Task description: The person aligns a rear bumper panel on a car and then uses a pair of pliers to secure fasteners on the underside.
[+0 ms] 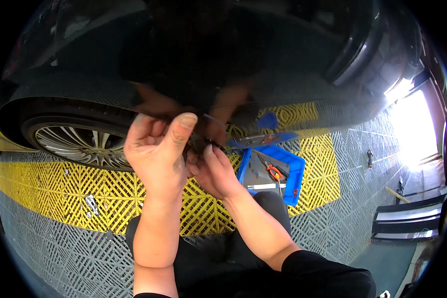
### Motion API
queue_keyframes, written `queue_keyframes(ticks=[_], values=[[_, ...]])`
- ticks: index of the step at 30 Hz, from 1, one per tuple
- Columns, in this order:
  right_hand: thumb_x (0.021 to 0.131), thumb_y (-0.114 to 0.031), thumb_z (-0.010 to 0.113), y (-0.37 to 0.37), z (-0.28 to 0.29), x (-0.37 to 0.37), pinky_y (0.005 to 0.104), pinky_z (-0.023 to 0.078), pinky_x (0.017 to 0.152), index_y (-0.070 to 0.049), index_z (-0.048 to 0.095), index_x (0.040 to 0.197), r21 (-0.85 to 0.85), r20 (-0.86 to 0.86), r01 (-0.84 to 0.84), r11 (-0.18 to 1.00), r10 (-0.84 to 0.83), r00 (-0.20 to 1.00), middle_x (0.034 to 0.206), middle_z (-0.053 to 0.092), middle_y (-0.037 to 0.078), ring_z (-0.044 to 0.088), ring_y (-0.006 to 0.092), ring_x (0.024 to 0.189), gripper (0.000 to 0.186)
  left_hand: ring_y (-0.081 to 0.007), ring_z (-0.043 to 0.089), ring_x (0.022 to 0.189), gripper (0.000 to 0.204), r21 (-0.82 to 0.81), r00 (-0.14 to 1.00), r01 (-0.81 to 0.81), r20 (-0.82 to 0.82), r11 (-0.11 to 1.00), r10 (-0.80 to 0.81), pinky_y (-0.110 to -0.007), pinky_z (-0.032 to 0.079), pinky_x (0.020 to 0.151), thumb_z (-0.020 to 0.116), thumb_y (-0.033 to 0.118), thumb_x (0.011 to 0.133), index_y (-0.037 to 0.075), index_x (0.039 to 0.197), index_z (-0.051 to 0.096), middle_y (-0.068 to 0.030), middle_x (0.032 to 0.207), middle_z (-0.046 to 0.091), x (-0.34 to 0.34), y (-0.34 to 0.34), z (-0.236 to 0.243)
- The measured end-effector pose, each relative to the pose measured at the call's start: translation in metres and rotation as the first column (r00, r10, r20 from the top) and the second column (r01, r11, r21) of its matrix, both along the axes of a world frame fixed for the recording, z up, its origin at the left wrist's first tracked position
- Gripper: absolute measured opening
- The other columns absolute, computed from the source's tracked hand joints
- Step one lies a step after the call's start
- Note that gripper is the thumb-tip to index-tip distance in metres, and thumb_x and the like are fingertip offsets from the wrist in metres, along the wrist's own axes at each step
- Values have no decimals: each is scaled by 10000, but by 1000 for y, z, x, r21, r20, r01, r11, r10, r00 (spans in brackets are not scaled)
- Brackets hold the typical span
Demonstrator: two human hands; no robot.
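My left hand (156,144) is raised against the lower edge of a glossy dark car body panel (283,64), just right of the wheel. Its fingers are curled and the thumb is pressed upward near the panel edge; what lies between them is hidden. Close beside it, slightly lower, my right hand (216,171) is closed, thumb and fingers together, at a small dark piece (199,143) under the edge. I cannot make out what that piece is. Both hands are mirrored in the dark paint.
A wheel (79,141) with silver spokes stands at the left. Right of my hands, a blue tray (297,181) holds orange-handled pliers (274,173) and other tools. Yellow and grey grating (315,174) covers the floor. A small dark tool (369,159) is farther right; a silver scrap (91,203) lies left.
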State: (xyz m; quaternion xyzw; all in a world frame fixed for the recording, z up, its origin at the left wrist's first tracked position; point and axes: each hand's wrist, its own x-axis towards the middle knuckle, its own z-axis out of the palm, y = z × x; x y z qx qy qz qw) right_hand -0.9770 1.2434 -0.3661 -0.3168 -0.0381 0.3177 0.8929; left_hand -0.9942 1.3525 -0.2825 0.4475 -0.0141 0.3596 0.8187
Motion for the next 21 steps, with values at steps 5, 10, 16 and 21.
queue_keyframes(ticks=[5, 10, 16, 21], values=[[1099, -374, 443, -1, -23, 13, 299, 399, 642, -76, 521, 955, 212, -7, -96, 973, 100, 995, 779, 520, 23, 460, 126, 633, 339, -153, 667, 953, 237, 36, 997, -19, 70, 999, 16, -285, 531, 907, 728, 17, 919, -5, 1134, 630, -91, 1091, 704, 12, 3, -12], [1074, -484, 315, 28, -26, 3, 291, 325, 492, -109, 473, 772, 268, -190, -298, 916, 354, 916, 553, 385, -6, 362, 127, 458, 506, -135, 672, 849, 103, 89, 998, -49, -29, 995, 52, -266, 536, 756, 704, 125, 968, 71, 984, 618, -54, 974, 708, 5, 9, -12], [1068, -496, 420, 33, -7, -3, 270, 316, 551, -166, 497, 1024, 363, -187, -236, 901, 319, 929, 715, 441, -32, 347, 102, 576, 342, -160, 666, 883, 210, 194, 997, -38, -58, 980, 50, -282, 519, 779, 700, 210, 982, 39, 1046, 595, -88, 1013, 706, 7, 19, -14], [1055, -399, 534, 12, 2, -4, 286, 368, 656, -168, 511, 1109, 453, -189, -92, 887, 197, 962, 823, 483, -26, 421, 103, 712, 239, -237, 657, 1007, 288, 210, 995, -53, -74, 976, 70, -361, 528, 903, 703, 254, 978, 10, 1064, 577, -133, 1112, 680, 6, 30, -25]])
